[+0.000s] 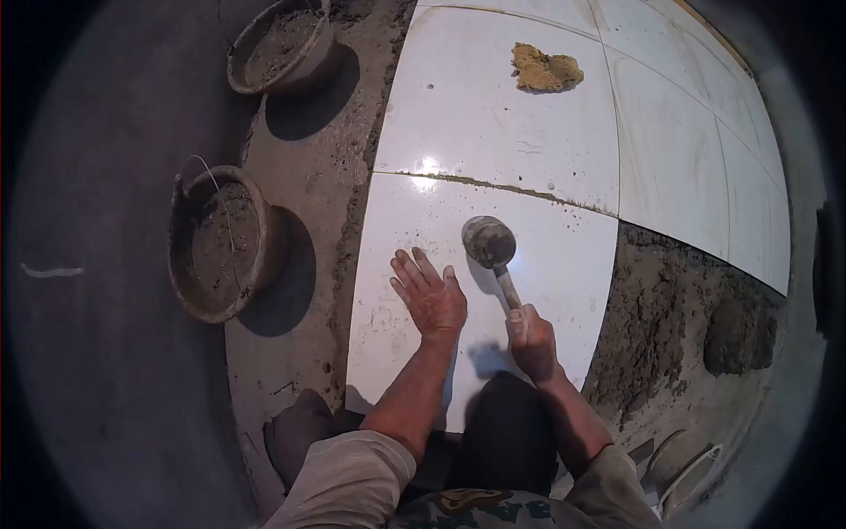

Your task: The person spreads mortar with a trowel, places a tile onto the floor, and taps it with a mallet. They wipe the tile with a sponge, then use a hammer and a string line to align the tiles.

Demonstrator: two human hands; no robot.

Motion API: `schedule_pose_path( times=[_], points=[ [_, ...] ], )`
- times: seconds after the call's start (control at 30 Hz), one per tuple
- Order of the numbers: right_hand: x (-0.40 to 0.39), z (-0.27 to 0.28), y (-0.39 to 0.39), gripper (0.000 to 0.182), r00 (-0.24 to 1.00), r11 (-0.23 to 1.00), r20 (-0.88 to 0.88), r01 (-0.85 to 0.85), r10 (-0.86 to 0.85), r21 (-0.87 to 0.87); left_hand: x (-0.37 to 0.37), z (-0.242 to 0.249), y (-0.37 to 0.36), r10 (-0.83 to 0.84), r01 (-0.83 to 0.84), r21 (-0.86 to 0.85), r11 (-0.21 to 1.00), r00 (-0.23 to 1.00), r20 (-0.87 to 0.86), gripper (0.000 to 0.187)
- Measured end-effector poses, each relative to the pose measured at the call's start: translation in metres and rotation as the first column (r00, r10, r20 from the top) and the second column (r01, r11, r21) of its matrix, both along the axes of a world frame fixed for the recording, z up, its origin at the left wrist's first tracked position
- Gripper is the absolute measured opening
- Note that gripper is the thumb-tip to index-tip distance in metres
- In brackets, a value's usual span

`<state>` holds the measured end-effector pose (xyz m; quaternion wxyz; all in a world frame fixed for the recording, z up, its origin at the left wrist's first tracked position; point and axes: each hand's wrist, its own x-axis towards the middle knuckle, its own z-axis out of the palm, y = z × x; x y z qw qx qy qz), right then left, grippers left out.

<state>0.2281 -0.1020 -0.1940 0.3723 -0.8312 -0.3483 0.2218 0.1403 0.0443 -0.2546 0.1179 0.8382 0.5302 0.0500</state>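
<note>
Head view: right hand [531, 339] clenched on mallet [490, 242], left hand [432, 298] flat, released, on tile [546, 264]; mortar-filled buckets [220, 242] beside.

A floor under tiling on a building site or in a room being renovated, seen from above the kneeling worker. Large glossy white floor tiles [493, 115] lie edge to edge over a rough bed of grey-brown mortar [656, 309], which is still bare to the right and along the left margin, with mortar squeezed up in the joint [502, 187] between two tiles. Two mortar-caked buckets [220, 242] stand on the unfinished screed at the left, a yellow sponge [546, 69] rests on a laid tile, and a rubber mallet [490, 243] is held over the nearest one.
</note>
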Motion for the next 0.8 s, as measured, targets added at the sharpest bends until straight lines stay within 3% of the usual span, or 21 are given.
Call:
schedule_pose_path(
  times=[0.1,0.17,0.23,0.27,0.3,0.33,0.37,0.4,0.5,0.63,0.67,0.73,0.8],
  points=[
    [0.005,0.017,0.0,0.028,0.989,0.998,-0.129,0.066,-0.066,0.0,0.004,-0.001,0.002,0.007,-0.007,-0.002,1.0,1.0,-0.029,0.071],
    [0.01,0.046,0.002,0.032,0.996,0.996,-0.081,0.037,-0.031,0.077,0.003,-0.002,0.001,0.014,-0.015,-0.028,0.999,0.999,-0.034,0.069],
    [0.012,0.092,0.012,0.037,0.95,0.936,-0.307,0.164,-0.063,0.313,0.001,0.001,-0.002,0.011,-0.012,-0.021,1.0,0.999,-0.034,0.069],
    [0.014,0.086,0.005,0.041,0.921,0.922,-0.388,0.185,-0.042,0.339,0.003,0.001,0.001,0.0,-0.001,-0.006,1.0,1.0,-0.018,0.07],
    [0.012,0.065,0.002,0.036,0.976,0.939,-0.213,0.109,-0.039,0.327,0.003,0.0,0.003,0.002,-0.002,-0.002,1.0,1.0,-0.016,0.07],
    [0.011,0.045,0.0,0.031,0.999,0.952,-0.028,0.051,-0.044,0.302,0.003,-0.002,0.004,0.003,-0.003,0.002,1.0,1.0,-0.019,0.07],
    [0.007,0.02,-0.004,0.026,0.992,0.992,0.121,0.012,-0.028,0.124,0.002,-0.002,0.002,0.003,-0.003,0.001,1.0,1.0,-0.023,0.071],
    [0.005,-0.01,-0.004,0.019,0.99,0.999,0.133,-0.04,0.044,-0.034,0.0,-0.001,-0.002,-0.001,0.001,-0.002,1.0,1.0,-0.02,0.071],
    [0.0,0.016,0.014,0.023,0.985,0.992,0.115,-0.126,0.126,-0.01,0.009,0.0,0.006,0.032,-0.032,-0.042,0.999,0.999,0.008,0.072],
    [-0.006,-0.005,-0.035,0.036,0.993,0.975,-0.097,-0.085,0.066,-0.206,0.0,0.0,-0.001,0.016,-0.019,-0.029,0.999,0.994,-0.11,0.075],
    [-0.006,0.01,-0.049,0.04,0.975,0.945,-0.216,-0.027,-0.047,-0.325,-0.003,-0.001,-0.003,0.012,-0.011,0.01,1.0,0.998,-0.066,0.074],
    [-0.009,0.007,-0.079,0.039,0.99,0.94,-0.123,0.027,-0.073,-0.34,0.003,-0.002,0.0,-0.016,0.015,0.102,0.995,1.0,0.002,0.07],
    [-0.01,0.012,-0.099,0.035,0.997,0.923,0.045,0.082,-0.07,-0.375,0.001,-0.003,0.0,-0.025,0.026,0.08,0.996,1.0,-0.005,0.07]
  ],
)
